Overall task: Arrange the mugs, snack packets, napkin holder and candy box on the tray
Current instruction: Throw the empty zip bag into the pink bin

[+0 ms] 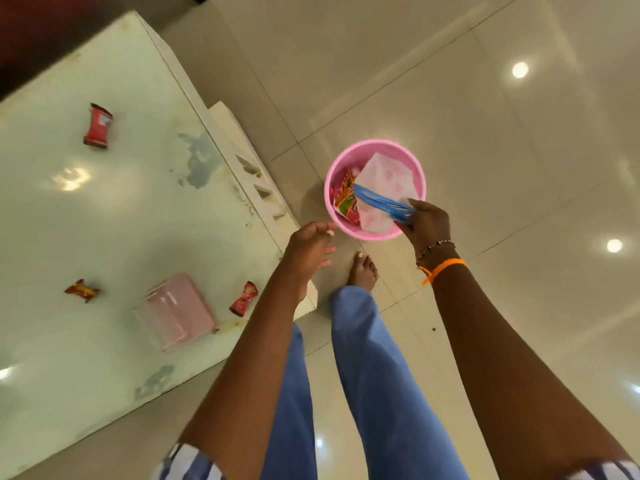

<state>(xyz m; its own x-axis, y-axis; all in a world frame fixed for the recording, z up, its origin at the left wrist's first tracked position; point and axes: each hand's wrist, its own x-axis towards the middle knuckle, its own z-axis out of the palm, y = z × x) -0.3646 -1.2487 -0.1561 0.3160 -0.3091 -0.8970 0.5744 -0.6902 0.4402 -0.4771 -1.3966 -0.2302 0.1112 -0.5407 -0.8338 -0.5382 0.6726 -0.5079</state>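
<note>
A pink bucket [375, 189] was seen standing on the tiled floor [485, 116], just beside the corner of a pale glass-topped desk [138, 202]. Inside the bucket, a translucent pinkish box [388, 178] was tilted against the wall, and a red and green snack packet [346, 199] was wedged beside it on the side nearer the desk. A blue item [381, 202] was pinched in the right hand [427, 221] over the bucket's rim, its far end reaching down into the bucket; what the blue item was could not be told. The fingers of that hand were pressed together around it. A beaded bracelet [435, 247] and an orange band [443, 268] were worn on the right wrist.

The left hand [310, 245] was held loosely spread and empty, between the desk corner and the bucket, its fingertips close to the bucket's rim; contact could not be told.

On the desk, 3 red packets were spread well apart: 1 near the far side [98, 126], 1 small one toward the left [82, 290], and 1 near the front edge [244, 298]. A pink rectangular box [178, 311] was lying between the last 2 packets, just beside the packet at the front edge.

Blue trousers [374, 375] and a bare foot [363, 271] were visible on the floor below the bucket.
</note>
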